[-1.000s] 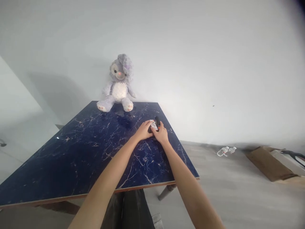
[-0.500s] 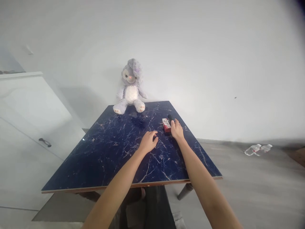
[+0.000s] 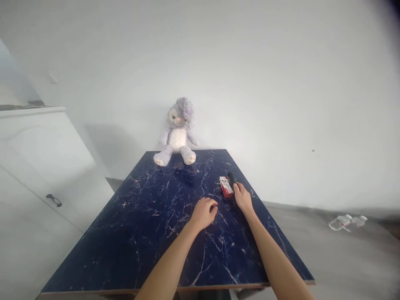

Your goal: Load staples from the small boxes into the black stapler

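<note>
A small red and white box (image 3: 226, 186) lies on the dark blue marbled table (image 3: 150, 233), with a black object (image 3: 231, 179) right behind it. My right hand (image 3: 243, 199) rests on the table just right of the box, its fingertips touching the box and the black object, fingers loosely curled, nothing gripped. My left hand (image 3: 204, 213) lies on the tabletop a short way left of the box, fingers curled under, holding nothing that I can see.
A grey and white plush bunny (image 3: 177, 132) sits at the table's far edge against the white wall. A white cabinet (image 3: 37, 175) with a dark handle stands at the left. Plastic bottles (image 3: 345, 221) lie on the floor at the right.
My left hand has come off the box and pulled back left onto the bare tabletop. My right hand stays by the box. The view has swung left and tilted down.
</note>
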`<action>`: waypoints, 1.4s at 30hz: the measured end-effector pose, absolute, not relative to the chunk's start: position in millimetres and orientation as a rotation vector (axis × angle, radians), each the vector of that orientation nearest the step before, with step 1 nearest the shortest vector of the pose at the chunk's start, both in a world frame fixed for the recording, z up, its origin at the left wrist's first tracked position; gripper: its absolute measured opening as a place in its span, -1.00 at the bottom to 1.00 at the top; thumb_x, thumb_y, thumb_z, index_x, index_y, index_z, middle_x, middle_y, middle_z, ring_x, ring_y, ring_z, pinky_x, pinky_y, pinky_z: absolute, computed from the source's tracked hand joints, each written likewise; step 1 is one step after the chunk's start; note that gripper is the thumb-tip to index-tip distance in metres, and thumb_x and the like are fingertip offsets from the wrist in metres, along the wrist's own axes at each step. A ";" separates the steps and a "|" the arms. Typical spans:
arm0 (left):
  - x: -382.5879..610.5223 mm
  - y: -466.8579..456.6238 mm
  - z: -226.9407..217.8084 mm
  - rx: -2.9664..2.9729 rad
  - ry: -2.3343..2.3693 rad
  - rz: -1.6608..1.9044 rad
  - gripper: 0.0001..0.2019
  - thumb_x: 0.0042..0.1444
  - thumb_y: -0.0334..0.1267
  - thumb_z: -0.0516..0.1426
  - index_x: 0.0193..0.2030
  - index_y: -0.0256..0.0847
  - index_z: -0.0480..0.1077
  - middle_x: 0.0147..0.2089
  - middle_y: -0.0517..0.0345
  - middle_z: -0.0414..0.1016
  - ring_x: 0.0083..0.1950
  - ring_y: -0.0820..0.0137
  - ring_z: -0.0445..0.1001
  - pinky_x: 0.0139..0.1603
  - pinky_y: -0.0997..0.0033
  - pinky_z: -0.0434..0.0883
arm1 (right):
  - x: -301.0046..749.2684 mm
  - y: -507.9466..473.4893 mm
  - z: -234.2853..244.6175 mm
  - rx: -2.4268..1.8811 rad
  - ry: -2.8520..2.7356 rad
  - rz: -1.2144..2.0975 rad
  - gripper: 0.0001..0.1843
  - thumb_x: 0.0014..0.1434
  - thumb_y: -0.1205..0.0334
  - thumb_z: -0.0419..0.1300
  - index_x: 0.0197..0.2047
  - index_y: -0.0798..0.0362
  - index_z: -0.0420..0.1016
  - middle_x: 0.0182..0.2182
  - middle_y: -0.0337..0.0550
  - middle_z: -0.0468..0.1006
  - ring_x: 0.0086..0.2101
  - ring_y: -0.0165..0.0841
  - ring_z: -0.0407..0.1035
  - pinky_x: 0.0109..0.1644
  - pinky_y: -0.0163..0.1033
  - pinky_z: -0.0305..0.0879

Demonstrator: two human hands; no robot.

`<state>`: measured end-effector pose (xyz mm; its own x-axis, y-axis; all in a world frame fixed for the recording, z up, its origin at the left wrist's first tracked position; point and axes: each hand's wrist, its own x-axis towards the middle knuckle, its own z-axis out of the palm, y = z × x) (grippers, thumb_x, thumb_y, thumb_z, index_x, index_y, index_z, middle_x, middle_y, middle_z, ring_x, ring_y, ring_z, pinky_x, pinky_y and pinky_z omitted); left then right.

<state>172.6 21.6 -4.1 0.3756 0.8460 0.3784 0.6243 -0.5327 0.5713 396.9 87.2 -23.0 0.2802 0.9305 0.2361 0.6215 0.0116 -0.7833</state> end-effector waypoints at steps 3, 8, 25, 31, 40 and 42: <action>173.0 21.8 -7.6 2.324 1.279 0.931 -0.84 0.23 -0.28 0.14 -0.14 -0.12 0.55 -0.16 0.07 0.59 -0.09 0.24 0.49 0.07 0.17 0.37 | 397.5 87.0 -26.1 -1.712 -1.391 0.484 -0.36 0.28 -0.15 -0.05 0.22 0.09 0.41 0.03 0.06 0.58 0.04 -0.08 0.46 0.15 -0.02 0.30; 171.3 20.1 -9.7 2.317 1.282 0.913 -0.82 0.22 -0.26 0.15 -0.11 -0.12 0.56 -0.14 0.04 0.59 -0.07 0.22 0.48 0.06 0.15 0.36 | 400.2 87.3 -29.3 -1.747 -1.392 0.479 -0.35 0.21 -0.13 0.02 0.23 0.06 0.43 0.01 0.04 0.60 0.01 -0.05 0.49 0.13 0.00 0.34; 109.8 -11.9 -7.1 2.325 1.154 0.925 -0.80 0.26 -0.26 0.12 -0.06 -0.10 0.55 -0.06 0.10 0.60 0.05 0.25 0.44 0.17 0.19 0.33 | 395.2 78.7 -25.3 -1.856 -1.423 0.349 -0.38 0.25 -0.11 0.05 0.21 0.09 0.48 0.05 0.10 0.59 0.04 -0.07 0.47 0.15 -0.06 0.31; 16.2 -8.8 -3.8 2.197 1.914 1.004 -0.55 0.26 -0.31 0.05 0.28 -0.24 0.30 0.03 -0.15 0.50 0.09 0.06 0.40 0.17 -0.05 0.31 | 391.7 84.2 -25.9 -1.947 -1.424 0.339 -0.26 0.35 -0.13 -0.12 0.38 0.21 0.26 0.20 0.23 0.44 0.18 0.03 0.35 0.26 0.05 0.20; 17.6 0.2 -8.3 2.217 2.240 1.029 -0.39 0.25 -0.29 0.06 0.42 -0.31 0.07 0.01 -0.17 0.46 0.05 0.05 0.42 0.09 0.06 0.36 | 389.5 88.8 -30.5 -1.958 -1.598 0.205 -0.34 0.42 -0.01 -0.26 0.27 0.21 0.38 0.12 0.23 0.51 0.06 -0.04 0.45 0.18 -0.04 0.23; 16.8 1.1 -10.6 2.178 2.233 1.087 -0.36 0.25 -0.29 0.06 0.44 -0.35 0.01 0.03 -0.21 0.46 0.08 0.05 0.42 0.11 0.06 0.36 | 390.0 86.8 -28.9 -1.985 -1.639 0.174 -0.35 0.43 -0.01 -0.26 0.17 0.22 0.47 0.03 0.25 0.56 -0.01 -0.03 0.48 0.11 -0.06 0.26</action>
<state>16.8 1.1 -10.6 -0.1232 0.8327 0.5398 0.9385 -0.0790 0.3361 390.0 86.8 -28.9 0.2467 0.9383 0.2424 0.8664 -0.1014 -0.4889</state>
